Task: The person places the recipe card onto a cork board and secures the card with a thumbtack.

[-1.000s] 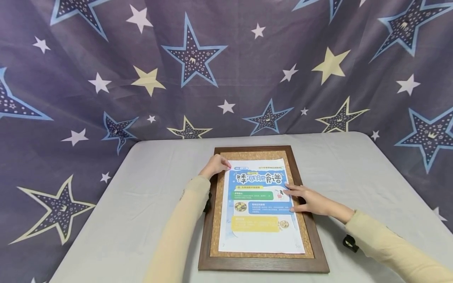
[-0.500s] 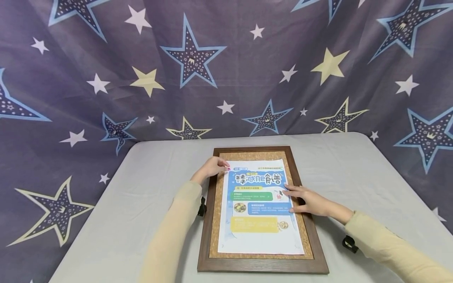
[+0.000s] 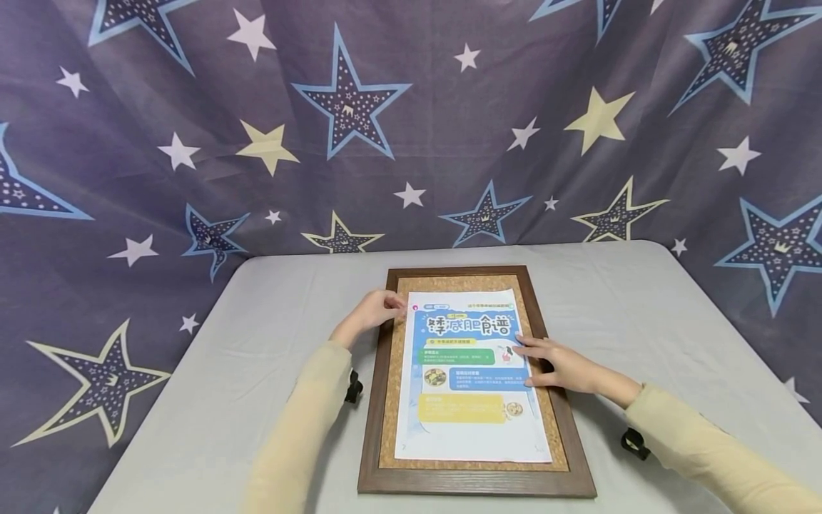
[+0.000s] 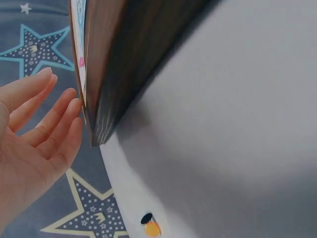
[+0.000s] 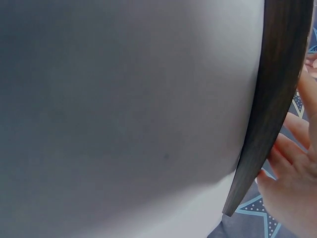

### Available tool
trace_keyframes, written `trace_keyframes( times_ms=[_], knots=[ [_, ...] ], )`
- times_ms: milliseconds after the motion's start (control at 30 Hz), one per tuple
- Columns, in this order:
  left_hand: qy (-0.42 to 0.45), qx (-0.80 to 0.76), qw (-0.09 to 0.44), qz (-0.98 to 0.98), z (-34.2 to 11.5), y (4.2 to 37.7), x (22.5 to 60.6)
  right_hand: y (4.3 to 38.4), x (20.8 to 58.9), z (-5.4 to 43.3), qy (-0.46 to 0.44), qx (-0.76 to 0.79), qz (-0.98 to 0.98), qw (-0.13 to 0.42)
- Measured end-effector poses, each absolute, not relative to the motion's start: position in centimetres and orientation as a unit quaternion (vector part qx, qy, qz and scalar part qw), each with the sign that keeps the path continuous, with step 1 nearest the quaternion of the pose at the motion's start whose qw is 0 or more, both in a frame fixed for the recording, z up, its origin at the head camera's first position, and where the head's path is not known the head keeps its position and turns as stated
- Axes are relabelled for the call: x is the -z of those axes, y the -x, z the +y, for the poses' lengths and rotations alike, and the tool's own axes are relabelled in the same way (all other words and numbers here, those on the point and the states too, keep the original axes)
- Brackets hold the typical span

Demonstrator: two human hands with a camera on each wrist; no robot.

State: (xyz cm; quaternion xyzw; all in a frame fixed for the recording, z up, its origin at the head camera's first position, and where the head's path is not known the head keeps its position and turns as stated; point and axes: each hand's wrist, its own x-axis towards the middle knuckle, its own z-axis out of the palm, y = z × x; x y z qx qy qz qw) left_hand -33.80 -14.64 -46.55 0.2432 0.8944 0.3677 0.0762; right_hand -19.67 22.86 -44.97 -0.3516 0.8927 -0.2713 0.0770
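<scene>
A printed paper sheet [image 3: 475, 439] with blue, green and yellow blocks lies on a cork board [image 3: 457, 283] in a dark brown wooden frame [image 3: 478, 482]. At the sheet's upper left corner sits a small pink pushpin [image 3: 415, 308], also seen as a pink dot in the left wrist view. My left hand [image 3: 379, 310] is just left of that pin, over the frame's left side, holding nothing, its fingers relaxed. With fingers extended, my right hand [image 3: 565, 363] rests on the sheet's right edge and the frame's right side.
The board lies on a table with a pale grey cloth [image 3: 257, 371]. Behind it hangs a dark curtain [image 3: 424, 128] printed with stars. A black wrist strap [image 3: 634, 442] shows under the right sleeve.
My left hand has let go of the pink pushpin and drawn back to the left, leaving the pin in view at the sheet's corner. The right hand has stayed in place.
</scene>
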Motion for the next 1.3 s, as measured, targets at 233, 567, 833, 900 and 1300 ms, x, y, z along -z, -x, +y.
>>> trace_keyframes(
  times_ms=[233, 567, 833, 900, 1300],
  knots=[
    [-0.230, -0.340, 0.048, 0.911, -14.8, 29.4, 41.8, 19.7, 44.9, 22.9, 0.354, 0.273, 0.891, 0.080],
    [-0.218, -0.341, 0.035, 0.914, -16.9, 28.9, 42.0, 19.7, 44.9, 22.8, 0.354, 0.272, 0.891, 0.080],
    [-0.255, -0.366, 0.022, 0.895, -19.4, 29.7, 44.1, 19.7, 45.0, 22.9, 0.357, 0.273, 0.890, 0.075],
    [-0.255, -0.365, 0.022, 0.895, -19.9, 29.8, 44.4, 19.7, 45.0, 22.9, 0.356, 0.272, 0.891, 0.075],
    [-0.181, -0.312, 0.035, 0.932, -20.7, 27.5, 42.4, 19.7, 45.0, 22.9, 0.349, 0.270, 0.894, 0.080]
  ],
)
